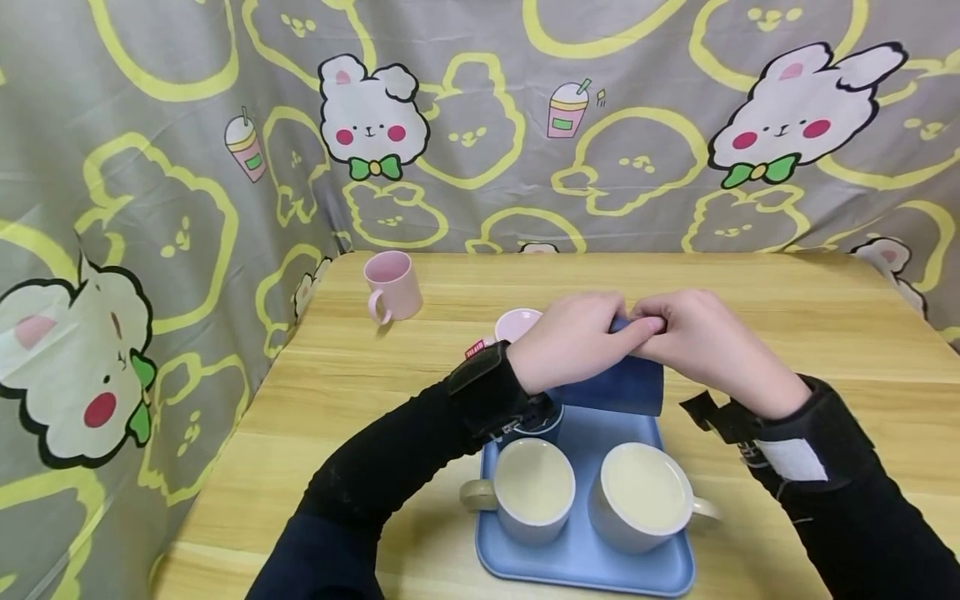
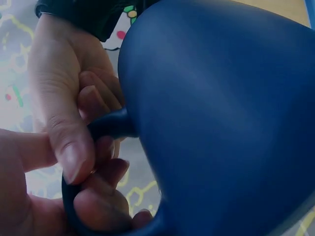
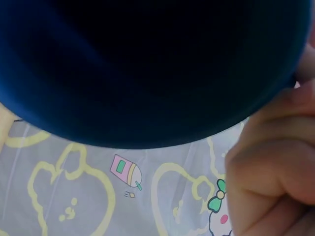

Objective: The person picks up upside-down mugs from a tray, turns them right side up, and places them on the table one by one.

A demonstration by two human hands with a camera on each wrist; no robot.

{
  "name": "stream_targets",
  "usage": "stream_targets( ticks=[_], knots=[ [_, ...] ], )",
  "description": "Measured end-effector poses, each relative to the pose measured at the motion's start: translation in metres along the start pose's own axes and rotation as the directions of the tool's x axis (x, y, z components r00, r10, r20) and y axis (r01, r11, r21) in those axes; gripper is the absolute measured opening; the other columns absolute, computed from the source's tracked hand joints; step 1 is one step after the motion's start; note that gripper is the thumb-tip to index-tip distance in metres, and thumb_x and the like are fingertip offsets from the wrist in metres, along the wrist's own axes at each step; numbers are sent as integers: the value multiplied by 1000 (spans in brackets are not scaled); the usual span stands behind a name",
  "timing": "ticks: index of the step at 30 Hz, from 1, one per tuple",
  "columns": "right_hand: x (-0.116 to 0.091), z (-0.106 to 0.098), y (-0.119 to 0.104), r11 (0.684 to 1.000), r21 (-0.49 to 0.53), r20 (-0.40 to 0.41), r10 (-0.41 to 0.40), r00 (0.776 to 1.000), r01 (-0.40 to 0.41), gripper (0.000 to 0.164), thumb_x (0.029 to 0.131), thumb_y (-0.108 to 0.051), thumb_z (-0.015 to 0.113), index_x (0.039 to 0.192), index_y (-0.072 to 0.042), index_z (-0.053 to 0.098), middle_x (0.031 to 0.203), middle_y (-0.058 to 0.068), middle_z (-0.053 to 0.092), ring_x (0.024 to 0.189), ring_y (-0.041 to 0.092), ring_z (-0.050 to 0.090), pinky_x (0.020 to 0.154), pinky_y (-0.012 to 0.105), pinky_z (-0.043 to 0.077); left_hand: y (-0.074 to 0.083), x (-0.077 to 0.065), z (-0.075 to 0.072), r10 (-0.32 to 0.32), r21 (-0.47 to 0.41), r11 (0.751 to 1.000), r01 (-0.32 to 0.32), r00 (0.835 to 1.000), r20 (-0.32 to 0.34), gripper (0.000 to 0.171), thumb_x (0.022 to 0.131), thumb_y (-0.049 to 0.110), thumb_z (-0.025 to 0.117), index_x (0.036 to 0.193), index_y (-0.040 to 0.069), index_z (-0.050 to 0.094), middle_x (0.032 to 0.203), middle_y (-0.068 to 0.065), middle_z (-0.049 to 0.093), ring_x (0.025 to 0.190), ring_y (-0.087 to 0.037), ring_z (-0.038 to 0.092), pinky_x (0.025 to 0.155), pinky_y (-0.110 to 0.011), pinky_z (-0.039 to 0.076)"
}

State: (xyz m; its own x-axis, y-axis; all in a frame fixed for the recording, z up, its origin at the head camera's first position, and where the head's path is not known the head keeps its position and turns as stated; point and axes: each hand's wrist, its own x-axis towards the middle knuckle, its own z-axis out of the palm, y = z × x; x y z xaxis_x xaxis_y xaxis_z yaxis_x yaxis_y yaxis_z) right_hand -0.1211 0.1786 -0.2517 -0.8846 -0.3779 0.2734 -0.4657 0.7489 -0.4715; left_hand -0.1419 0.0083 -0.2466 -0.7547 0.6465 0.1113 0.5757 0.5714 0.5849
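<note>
A dark blue mug (image 1: pixel 615 387) is held over the back part of a light blue tray (image 1: pixel 585 573), tipped onto its side. My left hand (image 1: pixel 573 333) and right hand (image 1: pixel 697 342) meet at its handle (image 2: pixel 115 123), and both grip it. In the left wrist view, fingers pass through the handle loop and a thumb presses on it. The right wrist view looks into the mug's dark inside (image 3: pixel 147 69). On the tray stand two cream mugs, one on the left (image 1: pixel 534 492) and one on the right (image 1: pixel 645 500). Another dark blue mug (image 1: pixel 536 429) is partly hidden by my left wrist.
A pink mug (image 1: pixel 393 287) stands at the table's back left. A second pink mug (image 1: pixel 517 322) shows partly behind my left hand. The wooden table (image 1: pixel 300 433) meets a patterned grey curtain (image 1: pixel 465 167) at the back and on the left.
</note>
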Motion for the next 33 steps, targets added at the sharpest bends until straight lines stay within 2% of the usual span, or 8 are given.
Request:
stream_targets(
  ticks=[12,16,20,23,25,27,30,33],
  knots=[
    [-3,2,5,989,-50,-209,-147,967,140,13,74,-2,77,69,-9,68,56,-11,48,50,4,41,48,21,33,5,7,-16,-52,-54,997,53,998,27,49,94,46,58,64,11,43,56,4,31,50,-15,38,48,-22,20],
    [-15,-1,16,995,91,-187,-16,982,34,22,78,-13,81,95,-1,75,69,-3,64,58,6,52,52,18,40,-5,6,-26,-90,-115,989,92,996,21,47,90,48,64,67,12,45,59,4,32,53,-14,39,50,-21,25],
    [-33,-1,38,969,228,-215,146,966,-96,26,89,-16,72,108,2,71,73,-3,64,60,8,54,52,19,42,-25,4,-39,-116,-283,955,90,990,-77,39,91,35,67,67,9,50,65,2,38,62,-14,44,55,-22,34],
    [-46,2,58,953,270,-252,211,944,-141,24,94,-16,65,108,4,69,75,-12,64,62,2,56,54,15,45,-46,-1,-46,-194,-498,863,84,966,-173,30,92,22,66,68,8,57,65,1,39,61,-14,40,56,-24,32],
    [-56,5,73,952,255,-269,238,933,-170,26,95,-16,63,109,5,68,83,-10,67,69,-5,56,58,11,45,-62,-6,-49,-275,-634,770,74,935,-225,27,93,16,64,68,9,59,62,1,36,56,-14,36,55,-24,31],
    [-66,8,87,957,203,-272,258,927,-206,31,97,-19,61,114,6,66,94,2,70,79,-4,59,63,7,43,-77,-10,-50,-365,-747,664,34,886,-285,26,94,12,61,68,12,62,59,3,33,52,-13,32,53,-24,31],
    [-78,17,105,963,84,-245,267,932,-254,42,98,-24,58,125,7,60,121,26,61,105,23,62,87,27,49,-97,-15,-48,-459,-839,536,-91,803,-380,33,95,8,57,63,12,57,55,4,30,49,-11,30,54,-23,32],
    [-87,31,120,962,-12,-166,266,950,-271,54,101,-29,53,137,10,46,139,37,39,124,57,37,103,61,30,-114,-18,-42,-530,-857,473,-204,711,-462,39,97,7,55,58,12,49,53,4,30,48,-9,28,54,-22,32]
  ],
)
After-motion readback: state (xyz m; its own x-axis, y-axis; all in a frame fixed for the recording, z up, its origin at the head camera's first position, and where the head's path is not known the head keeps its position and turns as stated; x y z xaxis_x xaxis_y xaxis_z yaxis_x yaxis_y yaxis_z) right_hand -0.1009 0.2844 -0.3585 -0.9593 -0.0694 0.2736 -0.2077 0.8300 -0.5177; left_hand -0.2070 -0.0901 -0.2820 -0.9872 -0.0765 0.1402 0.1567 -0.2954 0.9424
